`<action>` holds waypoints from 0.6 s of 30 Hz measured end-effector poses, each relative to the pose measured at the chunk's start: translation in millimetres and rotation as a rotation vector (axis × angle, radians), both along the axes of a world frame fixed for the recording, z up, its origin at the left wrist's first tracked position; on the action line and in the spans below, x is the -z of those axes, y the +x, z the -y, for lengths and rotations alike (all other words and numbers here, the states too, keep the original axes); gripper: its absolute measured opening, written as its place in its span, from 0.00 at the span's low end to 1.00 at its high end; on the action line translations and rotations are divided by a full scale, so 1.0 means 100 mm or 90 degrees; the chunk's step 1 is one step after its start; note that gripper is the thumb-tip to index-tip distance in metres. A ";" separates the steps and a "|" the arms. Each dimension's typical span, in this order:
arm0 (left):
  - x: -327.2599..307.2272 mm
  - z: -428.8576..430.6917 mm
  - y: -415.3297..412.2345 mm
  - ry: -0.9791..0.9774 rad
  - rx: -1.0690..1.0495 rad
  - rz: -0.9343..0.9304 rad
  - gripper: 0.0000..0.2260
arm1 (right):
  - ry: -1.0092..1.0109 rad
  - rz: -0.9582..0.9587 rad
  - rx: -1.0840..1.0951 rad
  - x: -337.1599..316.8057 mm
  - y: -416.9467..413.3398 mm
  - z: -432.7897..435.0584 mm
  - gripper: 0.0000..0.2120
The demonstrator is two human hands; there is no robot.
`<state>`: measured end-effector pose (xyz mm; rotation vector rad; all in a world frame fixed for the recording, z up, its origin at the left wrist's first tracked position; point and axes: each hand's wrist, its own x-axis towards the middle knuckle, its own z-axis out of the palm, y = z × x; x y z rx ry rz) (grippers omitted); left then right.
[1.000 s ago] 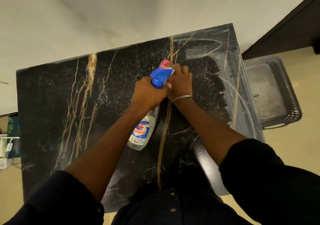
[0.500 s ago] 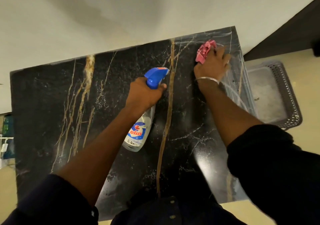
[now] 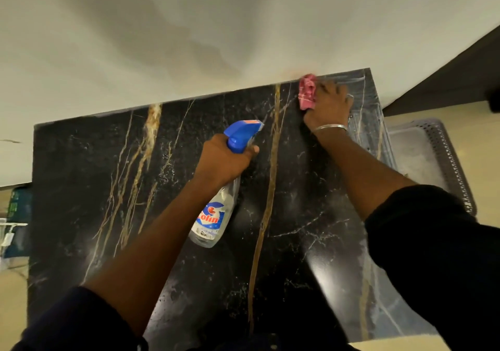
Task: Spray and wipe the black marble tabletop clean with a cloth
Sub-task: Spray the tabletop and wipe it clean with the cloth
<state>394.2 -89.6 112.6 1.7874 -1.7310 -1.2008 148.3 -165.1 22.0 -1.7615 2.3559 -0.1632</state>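
Black marble tabletop (image 3: 81,188), gold and white veins, far edge against a pale wall (image 3: 162,39).

Left hand (image 3: 221,161): fingers were curled round the neck of the spray bottle (image 3: 216,210), just below its blue trigger head. The bottle was held above the middle of the slab, clear body hanging back toward the person, nozzle pointing toward the far right. Label blue, white and red. Liquid level could not be told.

Right hand (image 3: 327,104): it held a pink cloth (image 3: 307,92), bunched, pressed down on the tabletop at the far edge, near the right corner and almost at the wall. The cloth showed at the left side of the hand; the fingers were blurred. A thin metal bracelet (image 3: 330,127) sat on that wrist.

Pale streaks lay on the marble along the right side. Both arms wore dark sleeves pushed up above the forearm.

A grey perforated basket (image 3: 438,161) stood on the floor beyond the right edge of the table.
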 end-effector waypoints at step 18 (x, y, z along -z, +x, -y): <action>-0.29 -0.94 0.16 0.048 0.012 -0.057 0.17 | 0.148 1.238 0.565 -0.65 0.79 -1.96 0.12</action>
